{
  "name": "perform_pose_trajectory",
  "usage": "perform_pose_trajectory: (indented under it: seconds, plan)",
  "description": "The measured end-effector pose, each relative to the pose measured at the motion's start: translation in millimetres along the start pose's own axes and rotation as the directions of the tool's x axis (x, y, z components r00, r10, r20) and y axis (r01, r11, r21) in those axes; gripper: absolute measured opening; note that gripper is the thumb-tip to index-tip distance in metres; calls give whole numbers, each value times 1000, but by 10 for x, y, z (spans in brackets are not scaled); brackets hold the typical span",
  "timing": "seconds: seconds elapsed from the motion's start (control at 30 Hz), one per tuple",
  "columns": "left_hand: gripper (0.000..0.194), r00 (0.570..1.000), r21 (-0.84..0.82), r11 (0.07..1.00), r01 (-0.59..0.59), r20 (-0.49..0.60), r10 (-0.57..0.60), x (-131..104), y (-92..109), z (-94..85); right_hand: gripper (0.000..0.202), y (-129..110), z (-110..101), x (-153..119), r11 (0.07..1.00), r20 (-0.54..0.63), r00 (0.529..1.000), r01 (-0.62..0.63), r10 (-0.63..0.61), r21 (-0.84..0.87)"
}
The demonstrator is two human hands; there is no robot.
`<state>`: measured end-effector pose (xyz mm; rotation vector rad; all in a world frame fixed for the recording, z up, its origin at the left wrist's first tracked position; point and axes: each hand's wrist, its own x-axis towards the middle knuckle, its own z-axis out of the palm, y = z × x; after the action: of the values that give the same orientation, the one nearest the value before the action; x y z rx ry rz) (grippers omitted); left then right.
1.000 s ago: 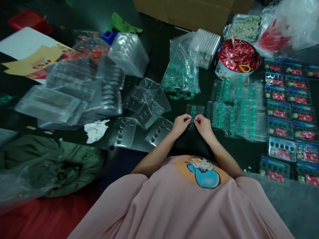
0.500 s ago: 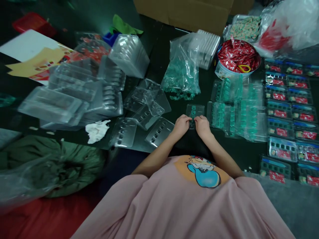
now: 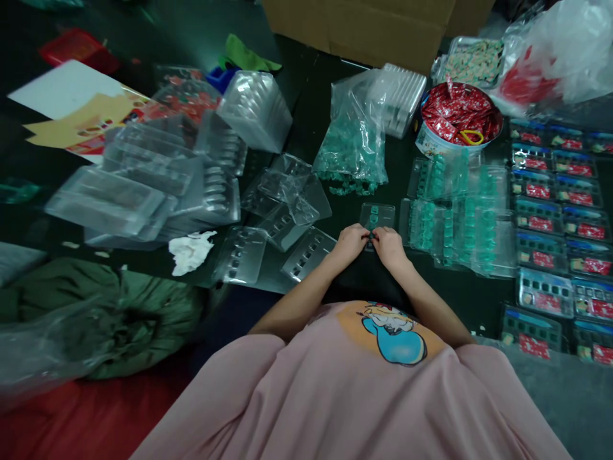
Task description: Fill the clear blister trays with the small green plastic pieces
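A clear plastic blister tray (image 3: 387, 216) lies on the dark table in front of me, with green translucent plastic pieces (image 3: 374, 212) in its upper slots. Over its lower half my left hand (image 3: 352, 243) and my right hand (image 3: 389, 245) meet, fingertips pinched close together. Whatever lies between the fingertips is too small and covered to make out. To the right of my hands rest several trays filled with green pieces (image 3: 453, 230). An open clear bag of loose green pieces (image 3: 352, 150) stands beyond the hands, some spilling from its mouth.
Unfilled clear trays (image 3: 244, 255) and a tray stack (image 3: 115, 201) lie left, beside a crumpled white tissue (image 3: 190, 252). A round tin of red packets (image 3: 460, 115) stands back right. Finished-looking packs (image 3: 541, 233) line the right side. A cardboard box (image 3: 359, 29) stands behind.
The view has shifted slightly, so the table's things appear a little lower and further right. Both hands stay at the same tray, their fingertips now closer together.
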<state>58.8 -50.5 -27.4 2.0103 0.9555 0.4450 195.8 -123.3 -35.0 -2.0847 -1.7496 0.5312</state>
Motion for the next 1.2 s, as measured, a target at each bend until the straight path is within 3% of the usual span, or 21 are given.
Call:
perform_pose_trajectory:
  seconds: [0.1,0.23,0.33,0.43,0.6,0.7,0.8,0.97,1.2]
  plan:
    - [15,1000,28,1000,8,-18,-7,134,-31,-206,18,-5,12,28,1000,-25,1000,3,-3,-3]
    - [22,950,97,995,18,-312,13,486,-202,-574,20,16,20,85,996,-57,998,-11,16,91]
    - [31,956,126,991,40,-295,-1,756,-377,-754,20,44,-3,113,979,-58,998,-23,35,202]
    - [30,967,100,993,55,-253,-29,894,-480,-812,19,74,-46,103,958,-73,997,-14,37,286]
    - [21,942,-107,993,60,-324,-92,716,-330,-708,15,35,-170,47,894,-214,977,92,5,438]
    - [23,953,-375,924,74,-245,-176,475,-108,-540,19,-80,-293,48,835,-301,954,176,-14,521]
    - [24,967,-521,850,73,-171,-188,278,102,-375,20,-192,-394,76,806,-323,946,211,-26,553]
    - [31,974,-598,799,62,-139,-179,156,263,-265,12,-175,-393,96,804,-301,954,184,-7,565]
    - [34,990,-511,855,82,-54,-127,143,245,-277,11,-75,-321,69,814,-275,960,193,-43,547]
